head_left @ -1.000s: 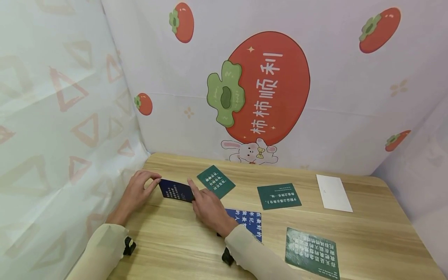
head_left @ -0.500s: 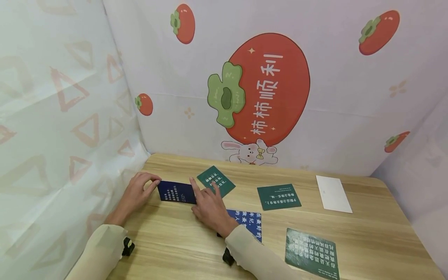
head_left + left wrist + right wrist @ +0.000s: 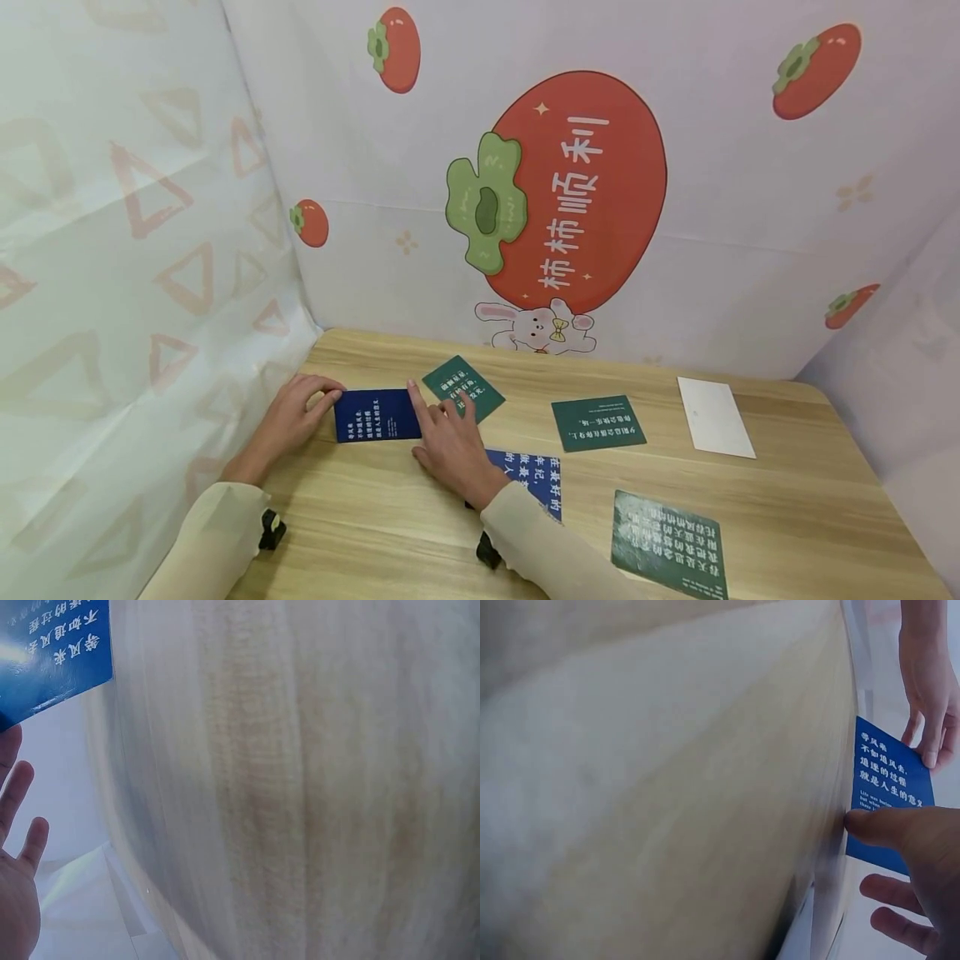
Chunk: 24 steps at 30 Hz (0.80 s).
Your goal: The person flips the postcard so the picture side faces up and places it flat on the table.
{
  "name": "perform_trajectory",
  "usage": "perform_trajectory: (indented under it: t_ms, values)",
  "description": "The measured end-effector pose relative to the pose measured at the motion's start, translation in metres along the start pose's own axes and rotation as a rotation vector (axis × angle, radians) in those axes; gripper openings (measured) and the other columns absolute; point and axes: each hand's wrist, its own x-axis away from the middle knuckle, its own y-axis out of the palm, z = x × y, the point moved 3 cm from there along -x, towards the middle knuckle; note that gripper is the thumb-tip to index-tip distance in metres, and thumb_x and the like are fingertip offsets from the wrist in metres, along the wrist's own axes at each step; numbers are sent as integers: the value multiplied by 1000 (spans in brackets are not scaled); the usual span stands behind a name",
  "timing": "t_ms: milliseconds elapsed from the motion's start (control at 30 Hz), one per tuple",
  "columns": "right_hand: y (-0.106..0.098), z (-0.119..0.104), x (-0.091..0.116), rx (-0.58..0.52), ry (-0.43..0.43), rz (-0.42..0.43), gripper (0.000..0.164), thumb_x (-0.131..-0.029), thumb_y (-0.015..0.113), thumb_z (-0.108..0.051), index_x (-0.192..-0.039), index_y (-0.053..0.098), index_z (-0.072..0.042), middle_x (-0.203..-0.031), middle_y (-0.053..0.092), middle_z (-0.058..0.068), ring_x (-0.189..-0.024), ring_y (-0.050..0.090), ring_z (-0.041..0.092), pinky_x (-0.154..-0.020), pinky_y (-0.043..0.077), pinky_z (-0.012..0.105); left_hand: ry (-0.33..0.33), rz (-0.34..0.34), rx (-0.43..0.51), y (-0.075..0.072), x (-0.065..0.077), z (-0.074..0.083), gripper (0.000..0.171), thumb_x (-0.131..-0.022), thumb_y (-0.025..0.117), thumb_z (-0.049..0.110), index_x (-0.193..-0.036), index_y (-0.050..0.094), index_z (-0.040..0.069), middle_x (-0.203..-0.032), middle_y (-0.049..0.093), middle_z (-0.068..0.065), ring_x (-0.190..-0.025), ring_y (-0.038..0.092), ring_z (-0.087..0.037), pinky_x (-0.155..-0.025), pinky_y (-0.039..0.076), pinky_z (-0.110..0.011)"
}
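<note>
A dark blue card (image 3: 378, 415) with white lettering is raised off the table and faces the head camera. My left hand (image 3: 296, 417) pinches one of its corners between thumb and forefinger. In the left wrist view its other fingers are spread below the card (image 3: 52, 652). My right hand (image 3: 453, 446) holds the opposite end: the forefinger lies along that end in the head view, and the thumb crosses the card's face in the right wrist view. Behind the right hand lies a green card (image 3: 472, 383). A larger blue card (image 3: 536, 479) is partly covered by the right forearm.
To the right on the wooden table (image 3: 795, 508) lie a green card (image 3: 598, 422), another green card (image 3: 667, 542) near the front, and a white card (image 3: 716, 417). A fabric sheet (image 3: 712, 275) printed with persimmons rises behind, and another (image 3: 172, 275) stands at the left.
Both hands have stayed nearly in place while the blue card tipped its face more toward the head camera. Fingers of my right hand behind the forefinger have lifted and spread.
</note>
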Motion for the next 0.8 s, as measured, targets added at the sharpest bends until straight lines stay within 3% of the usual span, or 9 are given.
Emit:
perform_trajectory:
  t_ms: [233,467,633,800]
  values:
    - [-2,0,-1,35,-1,-35,106,-99,77,-55,-176,17,-14,-133,76,-3,-128,63,22,-125,37,63,8,-17,-20,3,0,-5,10,-101,75,6,-108,82,10,-105,81,-7,-102,65,-30,-92,46,-46]
    - [-3,-1,-1,52,-23,-45,100,-99,74,-60,-174,26,-14,-134,75,-2,-129,63,21,-127,39,53,55,-12,-28,6,-2,-9,10,-98,78,5,-105,84,10,-101,82,-4,-96,64,-24,-87,44,-34]
    - [-3,-1,-1,48,-39,-54,97,-101,72,-59,-174,26,-16,-133,75,-3,-126,63,20,-121,45,44,68,-16,-23,7,-2,-9,10,-98,79,4,-104,84,11,-100,83,-4,-94,64,-24,-85,45,-35]
    - [-2,-3,-1,77,-62,-81,92,-102,70,-61,-174,30,-21,-134,74,-5,-127,65,19,-122,43,50,41,-35,-48,9,0,-12,9,-99,78,8,-105,84,12,-102,83,-2,-98,66,-24,-88,50,-41]
